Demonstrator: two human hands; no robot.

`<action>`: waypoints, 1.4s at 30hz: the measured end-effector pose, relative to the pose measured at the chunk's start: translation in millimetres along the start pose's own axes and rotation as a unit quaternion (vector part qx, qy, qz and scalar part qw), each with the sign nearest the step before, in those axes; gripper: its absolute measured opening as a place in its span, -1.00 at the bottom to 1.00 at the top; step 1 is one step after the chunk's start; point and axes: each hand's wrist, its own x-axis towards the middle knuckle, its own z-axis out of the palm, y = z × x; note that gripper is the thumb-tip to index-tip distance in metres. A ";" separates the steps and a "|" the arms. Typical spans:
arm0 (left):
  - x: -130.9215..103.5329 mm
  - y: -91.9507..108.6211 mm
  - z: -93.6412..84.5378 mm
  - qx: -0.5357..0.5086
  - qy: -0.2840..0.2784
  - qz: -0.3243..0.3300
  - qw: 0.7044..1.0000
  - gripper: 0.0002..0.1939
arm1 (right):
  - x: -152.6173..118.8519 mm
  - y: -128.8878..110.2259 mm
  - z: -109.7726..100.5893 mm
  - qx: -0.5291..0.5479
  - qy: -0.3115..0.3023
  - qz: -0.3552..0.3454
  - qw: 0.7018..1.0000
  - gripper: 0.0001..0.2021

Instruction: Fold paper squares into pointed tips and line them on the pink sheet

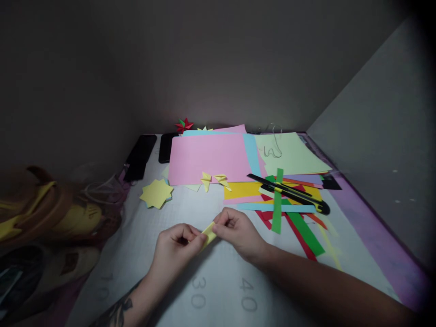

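Observation:
A small yellow strip of folded paper (208, 235) is pinched between my two hands, above the white mat (218, 277). My left hand (179, 245) grips its lower left end with thumb and fingers. At the upper right end, my right hand (238, 231) closes thumb and fingertips on the same paper. Two folded yellow paper pieces (214, 180) lie just beyond my hands, at the front edge of a pink sheet (209, 159). To the left rests a yellow star-shaped paper (156, 194).
Right of my hands, a black and yellow utility knife (289, 193) lies over coloured paper strips (277, 213). Pale green sheets (289, 152) are behind it. A black phone (166, 147) and a red and green paper star (184, 125) sit at the back. Bags (51, 218) crowd the left edge.

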 end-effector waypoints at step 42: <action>2.6 -8.8 -4.6 0.088 -0.103 0.004 0.991 -0.82 | -6.4 -18.4 -9.2 -0.301 0.017 -0.161 0.940 -0.89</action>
